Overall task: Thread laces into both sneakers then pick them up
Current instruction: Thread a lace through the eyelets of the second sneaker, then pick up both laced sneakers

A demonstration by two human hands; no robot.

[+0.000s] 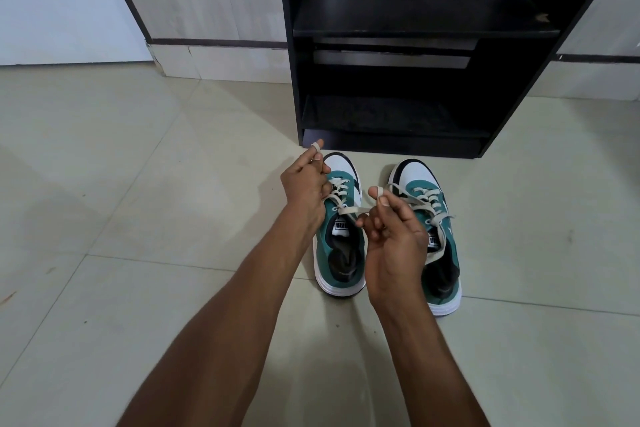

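Two green, white and black sneakers stand side by side on the floor, toes pointing away from me. The left sneaker (341, 246) has a beige lace (346, 210) through its eyelets. My left hand (306, 184) is shut on one end of that lace, which wraps over its forefinger. My right hand (394, 236) is shut on the other end, looped over a raised finger. The lace is stretched between the two hands above the tongue. The right sneaker (440, 229) is laced too, and my right hand partly hides it.
A black open shelf unit (398, 80) stands just beyond the toes of the sneakers. Behind it runs a pale wall with a dark skirting line. Light floor tiles (138, 218) spread to the left and toward me.
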